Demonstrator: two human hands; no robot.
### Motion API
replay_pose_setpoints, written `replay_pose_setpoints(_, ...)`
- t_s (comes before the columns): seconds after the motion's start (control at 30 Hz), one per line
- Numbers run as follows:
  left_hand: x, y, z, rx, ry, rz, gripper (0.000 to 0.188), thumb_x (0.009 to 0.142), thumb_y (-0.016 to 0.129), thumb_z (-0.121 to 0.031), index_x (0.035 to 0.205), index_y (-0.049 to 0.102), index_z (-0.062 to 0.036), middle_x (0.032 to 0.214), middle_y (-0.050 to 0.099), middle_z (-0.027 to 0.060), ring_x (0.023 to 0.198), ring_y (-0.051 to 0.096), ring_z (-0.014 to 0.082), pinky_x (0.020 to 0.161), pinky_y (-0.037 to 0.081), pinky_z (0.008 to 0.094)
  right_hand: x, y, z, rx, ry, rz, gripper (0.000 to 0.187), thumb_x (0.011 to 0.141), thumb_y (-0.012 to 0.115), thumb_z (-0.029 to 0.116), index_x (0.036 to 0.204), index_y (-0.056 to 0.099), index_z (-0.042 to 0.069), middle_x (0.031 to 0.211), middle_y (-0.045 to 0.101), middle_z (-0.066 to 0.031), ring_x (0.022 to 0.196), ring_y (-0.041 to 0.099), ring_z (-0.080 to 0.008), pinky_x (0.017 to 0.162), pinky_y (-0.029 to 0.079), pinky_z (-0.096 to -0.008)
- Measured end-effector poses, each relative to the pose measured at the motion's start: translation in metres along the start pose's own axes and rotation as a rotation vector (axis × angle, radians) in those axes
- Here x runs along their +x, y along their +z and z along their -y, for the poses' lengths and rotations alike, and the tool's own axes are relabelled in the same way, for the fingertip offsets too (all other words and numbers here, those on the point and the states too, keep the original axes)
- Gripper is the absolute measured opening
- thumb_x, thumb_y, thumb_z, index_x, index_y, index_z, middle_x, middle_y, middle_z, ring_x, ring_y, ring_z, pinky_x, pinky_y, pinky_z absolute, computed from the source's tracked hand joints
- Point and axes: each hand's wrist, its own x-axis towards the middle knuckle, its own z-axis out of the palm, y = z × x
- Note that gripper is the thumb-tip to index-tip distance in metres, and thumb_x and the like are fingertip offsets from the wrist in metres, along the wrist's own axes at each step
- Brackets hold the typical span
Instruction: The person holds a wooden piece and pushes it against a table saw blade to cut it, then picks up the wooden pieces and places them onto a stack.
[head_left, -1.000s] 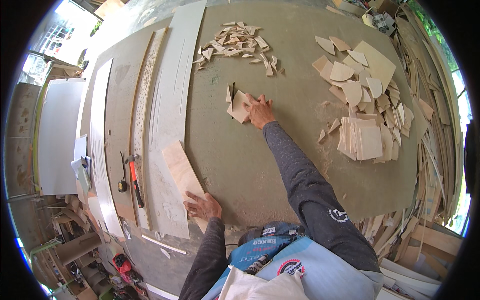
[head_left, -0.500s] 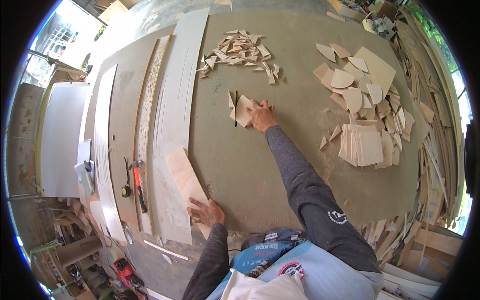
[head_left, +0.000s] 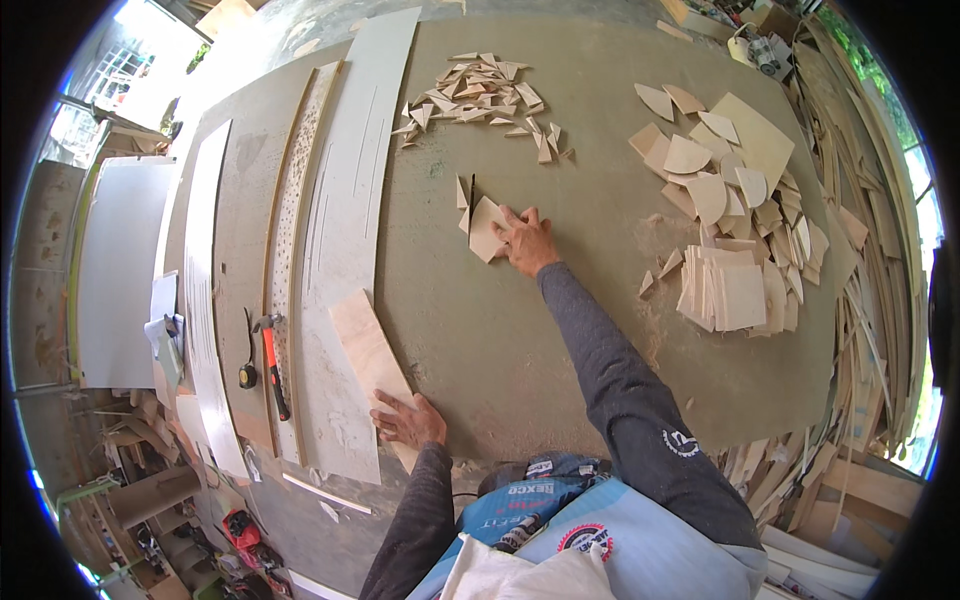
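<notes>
Our R hand (head_left: 527, 242) bends its fingers onto a small wood pc (head_left: 486, 232); can't tell if it pinches or just presses. The pc sits just left of those fingers, touching or v. near a thin dark strip (head_left: 472, 192), prob. a blade, w/ small slivers (head_left: 461, 192) on the strip's other side. Our L hand (head_left: 408, 422), nearer us, lies spread on a pale plank (head_left: 365, 338).

Progress, by our guess: partway. Beyond the R hand there's a pile of pointed offcuts (head_left: 485, 85); off to its right, rounded pcs (head_left: 709, 197), prob. done. Stacked square pcs (head_left: 733, 290), nearer us, look uncut, so plenty left.

Under both hands: brown, scuffed tabletop (head_left: 490, 370). Left of the L hand: hammer (head_left: 272, 370), then tape measure (head_left: 247, 376); farther up that side, a long white panel (head_left: 355, 200). Room: stacked wood strips (head_left: 860, 200) far right of the R hand; clutter (head_left: 155, 497) low left of the L hand.
</notes>
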Motion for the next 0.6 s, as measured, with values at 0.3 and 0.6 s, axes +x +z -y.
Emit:
replay_pose_setpoints(0.3,0.0013,-0.0040,-0.0020,0.010,0.003,0.002,0.089,0.100,0.058,-0.041,0.166,0.004,-0.0155,0.162,0.017,0.0350,0.151,0.020,0.0489,0.120,0.016,0.0638,-0.0072,-0.0038,0.0054,0.084,-0.002,0.012,0.057,0.086,0.079,0.039,0.140,0.066,0.027,0.159,0.044,0.0012,0.125,0.041,-0.0309,0.107,0.040,-0.0594)
replay_pose_setpoints(0.6,0.0010,0.0015,0.0011,0.037,0.003,-0.009,0.093,0.097,0.060,-0.040,0.166,0.003,-0.0127,0.160,0.017,0.0338,0.150,0.021,0.0469,0.119,0.016,0.0627,-0.0083,-0.0007,0.0094,0.101,0.004,-0.025,0.055,0.083,0.080,0.033,0.137,0.068,0.027,0.159,0.044,-0.0001,0.125,0.041,-0.0323,0.107,0.039,-0.0658)
